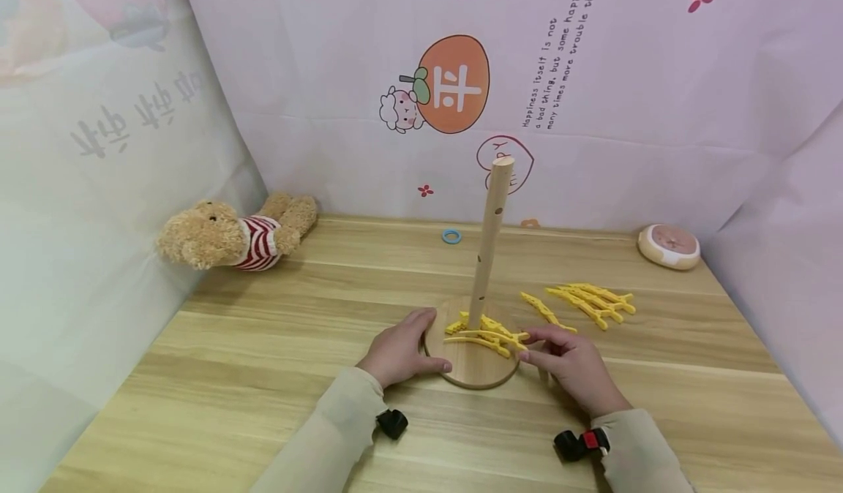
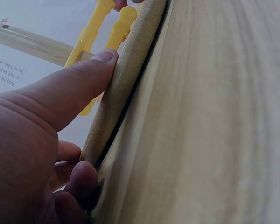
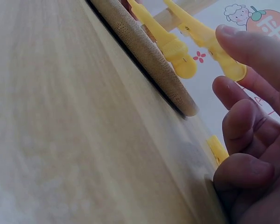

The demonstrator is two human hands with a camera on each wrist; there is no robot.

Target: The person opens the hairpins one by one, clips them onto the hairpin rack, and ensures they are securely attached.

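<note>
A: The table [image 1: 230,347] is backed by a printed sheet [image 1: 329,76]. What is held, and where?

B: The round base [image 1: 474,374] is gripped at its left rim by the left hand [image 1: 398,350], with the thumb laid at the edge. One yellow peg [image 3: 196,30] is pinched by its outer end in the thumb and fingers of the right hand [image 1: 573,365], at the right side of the base.

A: How is this best handled?

B: The base is best braced flat, so that the pole [image 1: 489,244] rising from it is not rocked. Should the peg be raised or turned, a light pinch and a slow lift are advised, since neighbouring pegs lie close and could be dragged along.

A: Are containers used?

B: No box or bowl is seen. Further pegs are borne on the base, bunched about the pole's foot; their exact number cannot be told. A single peg [image 1: 546,310] and a small group [image 1: 582,304] are laid on the table beyond the right hand, apart from the base. Holes are seen along the pole, with no peg visibly seated in them.
</note>
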